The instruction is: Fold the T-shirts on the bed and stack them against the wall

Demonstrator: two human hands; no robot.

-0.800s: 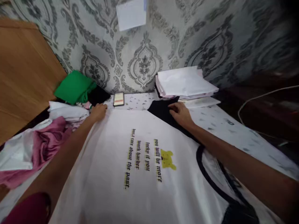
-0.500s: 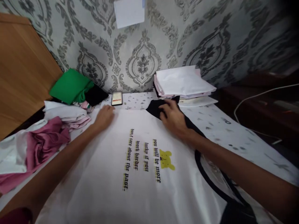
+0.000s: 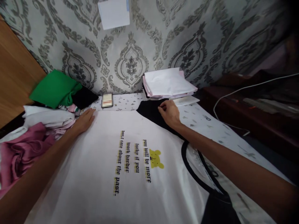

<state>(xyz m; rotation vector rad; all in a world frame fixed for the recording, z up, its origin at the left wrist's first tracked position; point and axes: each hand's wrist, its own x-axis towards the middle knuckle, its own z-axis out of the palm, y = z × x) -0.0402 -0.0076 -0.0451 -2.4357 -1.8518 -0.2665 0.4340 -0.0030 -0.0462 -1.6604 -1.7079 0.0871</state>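
A white T-shirt (image 3: 98,161) with black sleeves and a black neckband lies spread flat, sideways to me. Its front carries gothic lettering and a yellow bear head (image 3: 156,159). My left hand (image 3: 86,120) rests on the shirt's far left edge, fingers stretched out and close together, holding nothing. At the far black sleeve (image 3: 151,109), my right hand (image 3: 170,114) is closed, with thumb and fingertips pinching the fabric near the sleeve's edge. The near sleeve (image 3: 219,210) is partly cut off by the bottom of the view.
Behind the shirt lies a phone (image 3: 107,100). A stack of folded clothes (image 3: 168,82) stands by the patterned wall. Green cloth (image 3: 54,88), white garments and a pink garment (image 3: 25,152) are heaped at left. A white cable (image 3: 217,104) hangs at right.
My right hand's spread fingers have drawn together on the black sleeve, which is now smoothed out flatter. My left hand has slid left along the shirt's edge. The view has shifted right.
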